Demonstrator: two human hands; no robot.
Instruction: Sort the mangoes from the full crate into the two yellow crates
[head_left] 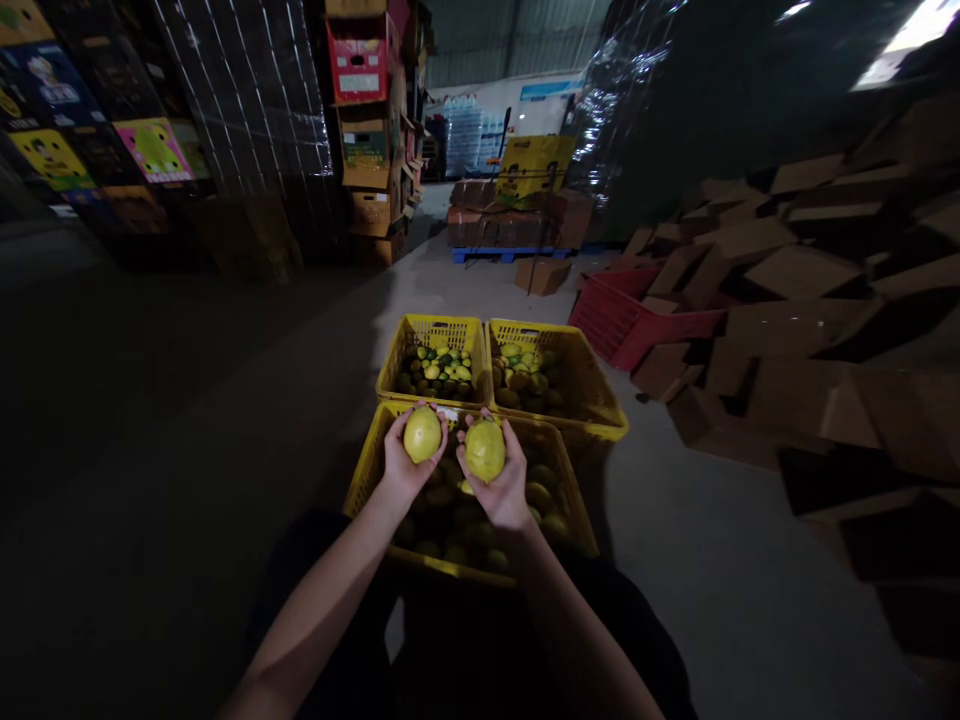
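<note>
Cupped in my left hand (397, 465) is a yellow lemon (422, 434), with the fingers curled around its sides. My right hand (511, 488) grips a second lemon (485, 450), slightly greener and with a rougher skin. Both hands are side by side above a near yellow crate (370, 462), which holds many dim, greenish-yellow fruits (454, 552). Just beyond it stand two more yellow crates. The back left crate (394, 362) contains small yellow and green fruits (442, 370); the back right crate (589, 385) has similar fruits gathered toward its left side.
A red crate (611, 320) and a large heap of cardboard boxes (795, 330) lie to the right. Farther off, a blue pallet (510, 255) bears cartons and a yellow box (532, 168). Stacked boxes (367, 145) rise at the back left. The floor is dark grey.
</note>
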